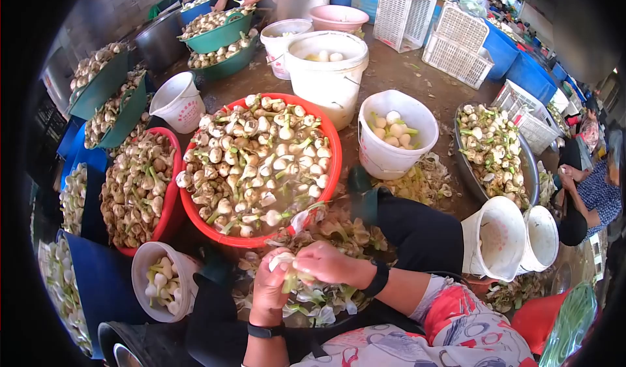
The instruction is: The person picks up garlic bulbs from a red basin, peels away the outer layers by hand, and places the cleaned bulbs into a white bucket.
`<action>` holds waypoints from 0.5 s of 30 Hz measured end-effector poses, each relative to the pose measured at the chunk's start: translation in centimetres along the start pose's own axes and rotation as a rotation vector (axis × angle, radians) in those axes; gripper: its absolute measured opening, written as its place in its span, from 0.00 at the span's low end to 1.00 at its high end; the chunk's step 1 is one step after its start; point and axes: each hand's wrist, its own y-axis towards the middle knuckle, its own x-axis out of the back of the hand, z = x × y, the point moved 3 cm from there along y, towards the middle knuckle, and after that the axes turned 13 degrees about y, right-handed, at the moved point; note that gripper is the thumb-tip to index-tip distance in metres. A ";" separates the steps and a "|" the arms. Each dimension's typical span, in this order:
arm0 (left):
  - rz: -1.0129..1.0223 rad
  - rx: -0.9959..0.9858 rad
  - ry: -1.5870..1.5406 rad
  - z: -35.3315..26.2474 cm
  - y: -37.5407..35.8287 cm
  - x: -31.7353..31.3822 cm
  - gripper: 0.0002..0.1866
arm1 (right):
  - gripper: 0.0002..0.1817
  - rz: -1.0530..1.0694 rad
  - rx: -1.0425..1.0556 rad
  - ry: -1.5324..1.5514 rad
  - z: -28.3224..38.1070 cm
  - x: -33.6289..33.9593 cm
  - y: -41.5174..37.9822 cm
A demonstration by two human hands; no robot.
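Note:
Low in the middle of the head view, my left hand [266, 287] is closed around a fresh garlic bulb [282, 260] with a short pale green stem. My right hand [324, 263] meets it from the side, fingers pinched at the bulb's skin. Beneath both hands lies a heap of peeled garlic skins [326, 296]. Just beyond them stands a red basin [261, 242] of unpeeled garlic in murky water. Peeled bulbs lie in a white bucket [142, 268] on the left and in another white bucket [385, 159] ahead to the right.
A second red tub [175, 200] of garlic stands left, near a blue bin [104, 289]. White buckets [492, 243] lean at my right, with a metal basin [531, 171] behind. White crates [460, 52] and green basins [228, 67] stand farther off. A co-worker [596, 194] sits at right.

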 end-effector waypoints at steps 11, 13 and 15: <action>0.137 -0.039 -0.152 -2.0 -2.4 -1.0 0.24 | 0.18 -0.277 0.271 0.341 4.5 4.5 0.5; 0.018 -0.107 -0.221 -2.6 -2.3 -1.7 0.24 | 0.19 -0.205 -0.094 -0.498 3.7 2.2 0.2; -0.041 -0.128 -0.202 -2.4 -2.6 -1.7 0.23 | 0.17 -0.098 -0.269 -1.224 0.9 2.9 -0.1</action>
